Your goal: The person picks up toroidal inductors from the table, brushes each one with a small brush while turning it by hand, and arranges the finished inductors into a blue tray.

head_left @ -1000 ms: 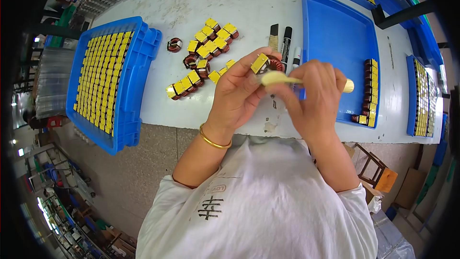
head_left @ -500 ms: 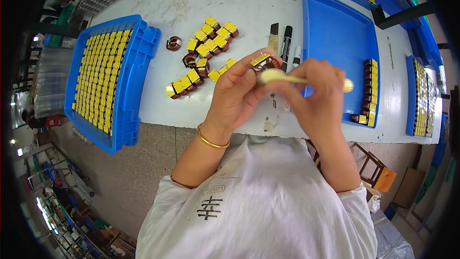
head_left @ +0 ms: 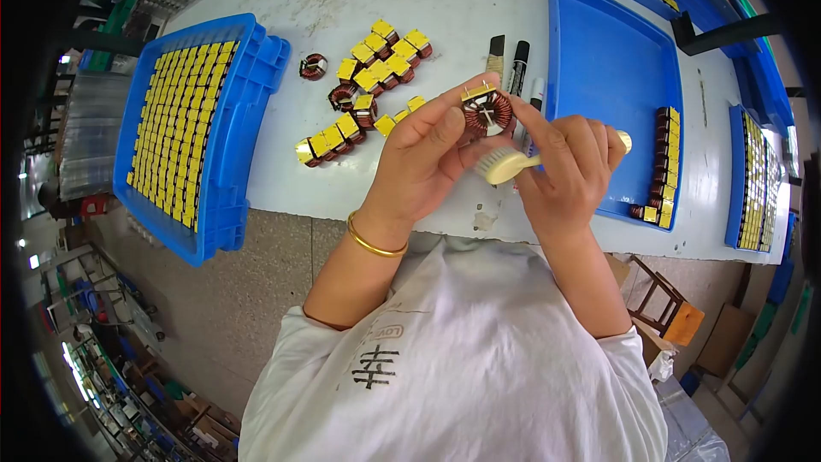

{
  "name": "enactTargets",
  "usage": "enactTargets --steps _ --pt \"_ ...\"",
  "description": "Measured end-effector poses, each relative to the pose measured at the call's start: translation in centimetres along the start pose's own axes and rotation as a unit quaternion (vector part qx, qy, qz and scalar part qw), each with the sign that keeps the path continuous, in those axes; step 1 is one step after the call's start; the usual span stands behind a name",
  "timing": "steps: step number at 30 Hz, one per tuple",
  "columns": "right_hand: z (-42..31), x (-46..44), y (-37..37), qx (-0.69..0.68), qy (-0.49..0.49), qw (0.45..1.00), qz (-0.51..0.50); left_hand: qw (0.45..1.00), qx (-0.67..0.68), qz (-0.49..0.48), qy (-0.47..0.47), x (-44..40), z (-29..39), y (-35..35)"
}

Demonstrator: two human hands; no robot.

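My left hand (head_left: 425,150) is closed on a toroidal coil (head_left: 487,113), a ring of dark copper winding with a yellow base and metal pins at its top. Its open ring faces me. In my right hand (head_left: 571,162) is a cream-handled brush (head_left: 505,166), its pale bristles pointing left, just below the coil and apart from it. The right index finger reaches up to the coil's right edge. Left of my hands, several yellow-based coils (head_left: 376,77) stand in rows on the table, and one loose coil (head_left: 313,67) lies farther left.
A blue crate (head_left: 256,60) at left holds rows of yellow-based coils. At right, a blue tray (head_left: 599,43) has a column of coils (head_left: 664,162) along its right side. A flat brush (head_left: 496,51), a black marker (head_left: 519,64) and a white marker (head_left: 536,92) lie behind my hands.
The cream brush has moved down, away from the coil, and its bristles now show. The coil has been turned so its ring faces me, and my right index finger has reached its edge.
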State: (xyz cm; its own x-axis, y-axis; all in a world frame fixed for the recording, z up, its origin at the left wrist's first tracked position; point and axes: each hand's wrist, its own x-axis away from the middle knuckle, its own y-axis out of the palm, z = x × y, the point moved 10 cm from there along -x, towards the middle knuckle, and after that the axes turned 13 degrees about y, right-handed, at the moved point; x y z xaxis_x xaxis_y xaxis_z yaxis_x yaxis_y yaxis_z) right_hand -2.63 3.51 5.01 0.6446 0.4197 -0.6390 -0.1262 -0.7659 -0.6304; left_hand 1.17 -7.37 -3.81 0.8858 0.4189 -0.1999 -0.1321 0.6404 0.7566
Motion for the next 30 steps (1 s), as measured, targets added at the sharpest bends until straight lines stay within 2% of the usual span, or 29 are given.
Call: enactTargets --steps 18,30 --pt "0.6 0.3 -0.1 -0.010 0.014 1.000 0.022 0.999 0.023 -0.025 -0.004 -0.2 -0.6 0.8" --pt "0.8 0.2 -0.5 0.001 0.002 0.999 0.041 0.999 0.036 -0.007 0.001 -0.4 -1.0 1.0"
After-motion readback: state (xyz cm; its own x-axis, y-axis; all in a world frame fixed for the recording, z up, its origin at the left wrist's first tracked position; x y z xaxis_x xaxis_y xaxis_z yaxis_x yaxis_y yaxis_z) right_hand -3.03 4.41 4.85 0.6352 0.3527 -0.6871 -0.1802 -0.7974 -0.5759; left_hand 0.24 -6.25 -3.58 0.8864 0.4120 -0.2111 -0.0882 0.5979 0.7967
